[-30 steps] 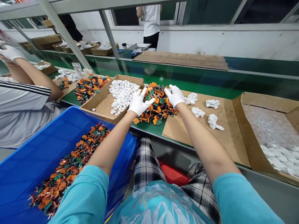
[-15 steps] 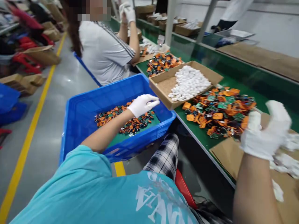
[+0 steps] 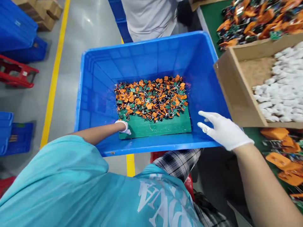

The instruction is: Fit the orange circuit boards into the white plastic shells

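Observation:
My left hand (image 3: 125, 126), in a white glove, is down inside the blue bin (image 3: 151, 146), at the left front corner of a green board (image 3: 161, 126) on its floor. Most of its fingers are hidden, so its grip is unclear. My right hand (image 3: 220, 127), also gloved in white, hovers over the bin's right side with fingers spread and nothing in them. A heap of small orange, green and black electronic assemblies (image 3: 151, 99) covers the back part of the board.
On the green worktable to the right stands a cardboard box (image 3: 243, 91) of small white pieces (image 3: 284, 88). More orange assemblies (image 3: 258, 22) lie behind it and others (image 3: 284, 154) in front. A co-worker (image 3: 151, 19) sits beyond the bin. A red stool (image 3: 17, 72) stands on the left.
My view has tilted down and turned left toward the bin. The right hand has moved left from above the table to the bin. My left hand has gone lower, to the board's front left.

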Tool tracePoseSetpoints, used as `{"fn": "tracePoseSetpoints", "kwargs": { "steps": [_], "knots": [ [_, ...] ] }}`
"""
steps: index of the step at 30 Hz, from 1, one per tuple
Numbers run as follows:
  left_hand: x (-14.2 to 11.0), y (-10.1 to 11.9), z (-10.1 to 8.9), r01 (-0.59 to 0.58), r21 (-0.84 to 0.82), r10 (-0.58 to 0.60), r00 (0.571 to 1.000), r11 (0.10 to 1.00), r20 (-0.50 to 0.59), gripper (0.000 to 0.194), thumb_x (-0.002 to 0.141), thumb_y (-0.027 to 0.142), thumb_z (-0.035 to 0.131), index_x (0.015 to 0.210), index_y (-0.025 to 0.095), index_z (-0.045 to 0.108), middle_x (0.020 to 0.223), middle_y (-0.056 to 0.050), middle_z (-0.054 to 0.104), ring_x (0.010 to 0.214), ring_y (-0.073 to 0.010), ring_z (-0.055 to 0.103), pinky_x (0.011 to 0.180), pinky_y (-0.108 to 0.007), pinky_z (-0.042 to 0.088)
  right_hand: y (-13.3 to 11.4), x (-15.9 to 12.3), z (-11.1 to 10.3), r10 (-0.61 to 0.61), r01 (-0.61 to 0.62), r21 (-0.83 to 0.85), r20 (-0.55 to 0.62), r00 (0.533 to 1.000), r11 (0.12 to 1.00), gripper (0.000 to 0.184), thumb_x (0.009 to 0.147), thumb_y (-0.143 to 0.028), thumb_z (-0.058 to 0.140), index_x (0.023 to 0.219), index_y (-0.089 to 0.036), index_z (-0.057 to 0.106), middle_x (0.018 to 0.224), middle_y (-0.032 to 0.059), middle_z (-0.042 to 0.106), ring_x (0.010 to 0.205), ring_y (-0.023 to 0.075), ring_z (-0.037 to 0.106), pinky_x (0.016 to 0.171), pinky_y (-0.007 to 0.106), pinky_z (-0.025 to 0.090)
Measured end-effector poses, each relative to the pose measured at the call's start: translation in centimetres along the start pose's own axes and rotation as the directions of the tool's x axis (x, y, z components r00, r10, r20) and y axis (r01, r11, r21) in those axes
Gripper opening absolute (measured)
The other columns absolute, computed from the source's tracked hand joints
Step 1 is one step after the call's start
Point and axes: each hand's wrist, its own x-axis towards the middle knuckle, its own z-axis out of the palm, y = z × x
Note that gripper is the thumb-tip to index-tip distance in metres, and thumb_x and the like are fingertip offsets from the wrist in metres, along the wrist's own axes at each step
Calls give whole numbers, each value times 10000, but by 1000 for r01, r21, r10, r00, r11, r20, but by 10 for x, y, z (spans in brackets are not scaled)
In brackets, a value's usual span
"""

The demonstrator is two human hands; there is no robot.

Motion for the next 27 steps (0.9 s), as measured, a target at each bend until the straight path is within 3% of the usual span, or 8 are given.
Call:
{"fn": "tracePoseSetpoints", "kwargs": {
  "steps": [3, 5, 9, 13, 17, 19, 24, 27],
  "knots": [
    [11, 2, -6, 80, 29, -81, 996, 996, 27, 393, 489, 481, 808, 694, 157, 724, 782, -202, 712, 1068, -482, 595, 916, -531, 428, -6, 71, 0, 31, -5, -106, 243, 969, 994, 577, 860, -485, 484, 1392, -261, 478, 1333, 118, 584, 1159, 328, 602, 952, 471, 495],
    [14, 10, -9, 52, 11, -53, 998, 999, 41, 436, 590, 551, 735, 736, 141, 716, 853, -214, 713, 1061, -461, 604, 905, -501, 444, -10, 116, 10, 82, -33, -149, 341, 937, 988, 543, 831, -462, 559, 1312, -210, 568, 1297, 150, 607, 1179, 351, 586, 978, 474, 467],
    [14, 39, -1, -26, -406, 61, 995, 914, 73, 553, 689, 627, 640, 1015, 181, 660, 1094, -152, 687, 1036, -329, 628, 809, -376, 521, -12, 171, 44, 183, -183, -39, 396, 900, 982, 505, 689, -325, 739, 1148, -127, 662, 1201, 193, 652, 1161, 370, 589, 989, 464, 451],
    [20, 75, 15, -23, -691, 105, 991, 722, 77, 692, 771, 699, 498, 1211, 166, 532, 1282, -188, 582, 1075, -258, 612, 749, -306, 556, -21, 171, 81, 168, -242, 172, 357, 919, 955, 588, 718, -330, 731, 1235, -102, 568, 1200, 191, 644, 1092, 287, 632, 915, 359, 505],
    [27, 100, 23, 77, -962, 131, 985, 262, 115, 820, 740, 661, 596, 1388, 227, 346, 1514, -201, 335, 1251, -296, 514, 820, -358, 562, -46, 153, 109, 128, -270, 440, 326, 937, 856, 717, 803, -402, 665, 1394, -173, 330, 1224, 129, 637, 943, 178, 672, 754, 273, 559],
    [26, 106, 23, 127, -987, 166, 976, 103, 143, 860, 705, 661, 638, 1414, 304, 307, 1553, -146, 289, 1287, -311, 482, 853, -421, 559, -59, 146, 118, 121, -296, 554, 331, 936, 778, 780, 784, -383, 689, 1407, -206, 256, 1261, 117, 615, 944, 170, 668, 715, 272, 571],
    [18, 116, 21, 193, -980, 368, 910, 39, 194, 687, 742, 722, 539, 1315, 348, 475, 1456, -81, 473, 1232, -320, 538, 852, -539, 546, -77, 133, 134, 85, -486, 779, 496, 864, 396, 863, 633, -359, 801, 1312, -271, 275, 1250, 95, 605, 869, 195, 673, 589, 319, 587],
    [15, 124, 25, 192, -980, 423, 884, 58, 198, 600, 741, 679, 586, 1231, 333, 558, 1446, -62, 490, 1222, -333, 547, 822, -541, 562, -84, 128, 137, 87, -521, 747, 537, 839, 413, 855, 571, -356, 843, 1252, -259, 336, 1181, 85, 633, 846, 190, 671, 555, 284, 575]
  ]
}}
